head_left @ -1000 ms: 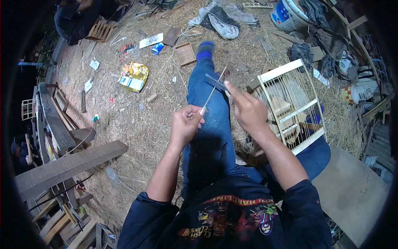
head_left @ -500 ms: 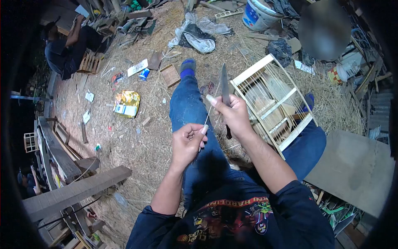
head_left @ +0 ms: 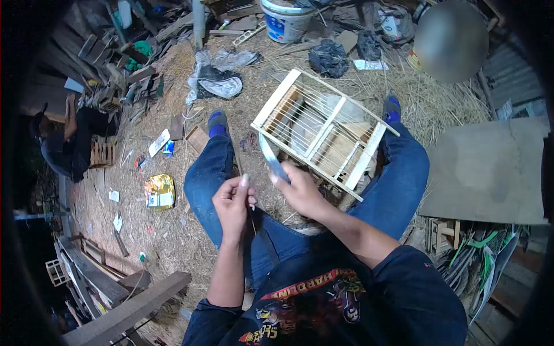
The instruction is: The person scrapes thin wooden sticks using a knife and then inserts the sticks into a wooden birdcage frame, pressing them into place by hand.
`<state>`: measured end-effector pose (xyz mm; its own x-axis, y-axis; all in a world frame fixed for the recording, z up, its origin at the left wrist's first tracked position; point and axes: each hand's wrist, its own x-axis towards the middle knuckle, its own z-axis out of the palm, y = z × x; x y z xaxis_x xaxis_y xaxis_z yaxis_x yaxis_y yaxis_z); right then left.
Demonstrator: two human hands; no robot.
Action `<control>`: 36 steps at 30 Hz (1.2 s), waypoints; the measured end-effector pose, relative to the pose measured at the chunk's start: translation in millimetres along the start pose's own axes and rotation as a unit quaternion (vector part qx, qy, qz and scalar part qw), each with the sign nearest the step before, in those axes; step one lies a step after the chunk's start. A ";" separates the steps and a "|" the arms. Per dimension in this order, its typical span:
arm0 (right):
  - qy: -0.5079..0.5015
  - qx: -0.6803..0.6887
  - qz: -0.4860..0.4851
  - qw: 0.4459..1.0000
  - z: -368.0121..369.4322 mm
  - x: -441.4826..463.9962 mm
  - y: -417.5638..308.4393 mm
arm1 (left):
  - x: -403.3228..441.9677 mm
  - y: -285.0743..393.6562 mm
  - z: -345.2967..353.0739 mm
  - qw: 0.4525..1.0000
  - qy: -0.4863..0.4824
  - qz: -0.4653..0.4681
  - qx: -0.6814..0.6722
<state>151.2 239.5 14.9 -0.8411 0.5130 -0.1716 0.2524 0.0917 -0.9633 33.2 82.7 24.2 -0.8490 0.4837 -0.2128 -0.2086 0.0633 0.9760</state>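
Note:
Between the thumb and fingers of my left hand [head_left: 234,202] is a thin stick [head_left: 236,157], which runs up past the knee. My right hand [head_left: 295,187] is closed round a knife [head_left: 268,153], its blade pointing up and left, slightly blurred. The blade lies apart from the stick, close to the lower left corner of a wooden frame [head_left: 329,126]. That frame has pale bars with thin parallel rods across it and rests between my legs.
A person [head_left: 72,135] sits at the far left. Behind the frame are a white bucket [head_left: 285,23] and black plastic bags [head_left: 328,57]. A flat board [head_left: 487,170] lies at right, a wooden beam [head_left: 130,305] at lower left, a gold packet [head_left: 160,191] on the straw.
The view has swung to the right. My right hand has moved away from my left hand, and the knife has come off the stick. The frame now shows nearer the middle.

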 end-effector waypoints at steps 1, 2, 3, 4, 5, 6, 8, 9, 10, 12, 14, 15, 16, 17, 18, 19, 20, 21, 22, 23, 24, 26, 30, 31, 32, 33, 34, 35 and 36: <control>0.006 0.003 0.002 1.000 -2.9 -8.7 4.2 | 2.1 -1.5 -0.2 1.000 0.009 -0.007 -0.020; -0.025 0.003 0.009 1.000 -5.0 -16.6 8.7 | 5.1 -2.5 -0.1 1.000 0.000 -0.005 -0.025; -0.054 0.003 0.016 0.998 -7.5 -26.1 14.4 | 5.5 -3.1 0.9 0.999 -0.012 -0.002 -0.042; -0.038 0.003 -0.022 0.999 -12.9 -33.2 16.1 | 5.1 -3.7 2.2 0.999 -0.018 -0.002 -0.036; -0.022 0.002 -0.059 0.998 -18.5 -39.9 16.2 | 4.6 -4.8 4.1 0.999 -0.025 -0.001 -0.030; -0.049 0.033 -0.041 0.997 -29.6 -50.7 15.9 | 3.1 -6.7 7.0 0.999 -0.033 -0.004 -0.030; -0.068 0.046 -0.033 0.996 -56.0 -65.3 5.6 | -1.6 -10.7 12.6 0.997 -0.056 -0.025 -0.036; -0.061 0.044 -0.030 0.997 -69.3 -70.0 0.4 | -3.2 -13.1 19.4 0.997 -0.064 -0.028 -0.037; -0.010 0.055 -0.039 0.998 -84.0 -73.1 -9.1 | -5.2 -15.9 29.4 0.997 -0.071 -0.024 -0.033; 0.101 0.115 -0.021 0.988 -116.0 -79.7 -17.6 | -8.0 -21.7 51.5 0.996 -0.085 0.002 -0.017; 0.243 0.198 -0.031 0.949 -149.3 -80.4 -8.1 | -10.2 -17.3 75.8 0.995 -0.095 -0.006 -0.010; 0.323 0.230 -0.068 0.915 -164.2 -77.4 2.4 | -11.4 -15.2 84.4 0.995 -0.099 -0.013 -0.002; 0.386 0.258 -0.056 0.884 -178.2 -74.8 10.7 | -10.3 -15.1 88.5 0.992 -0.119 -0.028 0.016; 0.446 0.285 -0.045 0.847 -192.2 -71.2 21.3 | -9.6 -13.7 97.3 0.991 -0.127 -0.029 0.017; 0.496 0.292 -0.057 0.816 -203.7 -64.6 47.9 | -8.9 -11.4 108.6 0.991 -0.132 -0.005 0.035; 0.502 0.291 -0.056 0.812 -208.7 -57.7 72.8 | -8.6 -9.8 118.2 0.989 -0.138 0.018 0.053; 0.536 0.321 -0.007 0.781 -213.1 -51.8 97.7 | -7.2 -8.9 124.3 0.986 -0.159 0.003 0.039; 0.567 0.350 0.041 0.744 -215.9 -47.5 124.0 | -6.9 -8.7 132.8 0.985 -0.167 0.001 0.041; 0.576 0.349 0.068 0.736 -212.8 -39.4 154.0 | -6.4 -8.5 141.8 0.985 -0.170 0.005 0.028; 0.584 0.347 0.094 0.728 -205.8 -29.9 181.2 | -5.3 -9.1 150.3 0.985 -0.173 0.008 0.015; 0.575 0.367 0.116 0.722 -196.9 -22.3 199.6 | -4.2 -10.0 156.8 0.984 -0.175 0.018 0.024; 0.566 0.359 0.186 0.718 -180.1 -4.5 231.5 | -2.7 -11.0 167.5 0.983 -0.182 0.009 0.019; 0.567 0.293 0.282 0.716 -160.1 15.4 252.3 | -0.9 -17.5 178.4 0.980 -0.196 -0.011 0.007; 0.573 0.240 0.305 0.722 -156.1 22.8 265.1 | -1.1 -19.5 180.6 0.982 -0.188 -0.015 0.005; 0.577 0.186 0.330 0.724 -152.1 30.2 277.7 | -1.2 -19.5 181.7 0.982 -0.186 0.001 0.026; 0.573 0.188 0.327 0.728 -144.4 38.2 303.5 | -1.2 -19.7 182.5 0.982 -0.184 0.016 0.047; 0.584 0.123 0.337 0.728 -136.2 45.7 331.3 | -1.5 -19.1 184.3 0.982 -0.184 0.013 0.043; 0.593 0.057 0.346 0.725 -133.0 47.2 334.6 | -0.4 -19.8 184.1 0.982 -0.182 0.014 0.043; 0.552 0.079 0.344 0.755 -132.5 44.9 338.8 | 0.5 -20.9 183.9 0.982 -0.183 0.004 0.043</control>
<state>262.4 406.7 -291.8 0.3967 0.7999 -0.4503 0.3145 -0.5794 -0.7519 126.5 242.1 12.4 -0.6163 0.7645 -0.1893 -0.1467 0.1247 0.9813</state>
